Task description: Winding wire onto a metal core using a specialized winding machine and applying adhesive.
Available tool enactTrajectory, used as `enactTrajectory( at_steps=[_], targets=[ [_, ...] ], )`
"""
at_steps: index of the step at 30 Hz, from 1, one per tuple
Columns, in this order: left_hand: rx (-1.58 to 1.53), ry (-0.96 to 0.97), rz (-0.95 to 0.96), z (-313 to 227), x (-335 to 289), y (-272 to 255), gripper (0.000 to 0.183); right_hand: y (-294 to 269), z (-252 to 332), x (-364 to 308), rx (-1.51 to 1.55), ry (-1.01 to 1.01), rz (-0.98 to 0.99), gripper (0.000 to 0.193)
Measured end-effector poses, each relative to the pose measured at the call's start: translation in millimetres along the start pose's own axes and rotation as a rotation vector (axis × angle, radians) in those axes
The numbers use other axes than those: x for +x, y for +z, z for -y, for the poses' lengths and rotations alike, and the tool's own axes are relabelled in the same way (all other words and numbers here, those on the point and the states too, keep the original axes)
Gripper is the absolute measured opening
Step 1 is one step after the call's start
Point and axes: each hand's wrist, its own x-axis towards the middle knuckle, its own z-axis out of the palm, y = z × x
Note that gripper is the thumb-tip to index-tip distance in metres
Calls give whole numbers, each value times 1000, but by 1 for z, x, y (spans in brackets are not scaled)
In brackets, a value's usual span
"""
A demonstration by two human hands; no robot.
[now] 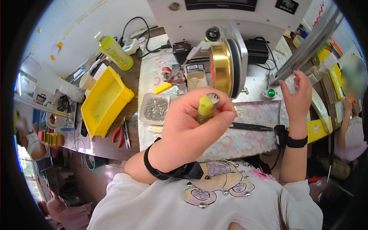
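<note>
My left hand (191, 128), in front of the machine, is closed round a yellow-green lighter (207, 105), its metal top pointing up. Something thin and pale sticks out by the thumb tip; I cannot make out what it is. Behind this hand stands a gold spool (221, 69) on the machine's round dark wheel. My right hand (297, 96) is raised at the right, thumb and forefinger apart, beside a slanting metal rail (303, 46) and a small box with a green button (271, 92). Black tweezers (251, 127) lie on the patterned table cover between my hands.
Left of my left hand are a white tray of small metal parts (155, 108), red-handled pliers (122, 133), a yellow bin (107, 101) and a green drink bottle (114, 51). Yellow strips (320, 128) lie at the right. Other people sit at both sides.
</note>
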Motion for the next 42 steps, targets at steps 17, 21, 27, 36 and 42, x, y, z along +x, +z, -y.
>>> enactTrajectory(
  at_steps=[17, 21, 27, 36, 42],
  targets=[
    [640, 348, 29, 3, 11, -15, 13, -1, -36, 26, -117, 90, -139, 22],
    [714, 462, 46, 14, 20, -3, 15, -26, -74, 5, -79, 280, -100, 36],
    [834, 751, 118, 10, 24, 6, 30, -129, -91, -20, 1070, 659, -432, 51],
    [887, 936, 277, -2, 17, 37, 30, -175, 7, 7, 1227, -466, 1268, 65],
    [917, 839, 406, -12, 0, 59, 19, -172, 67, -26, 751, -164, 335, 28]
  ],
)
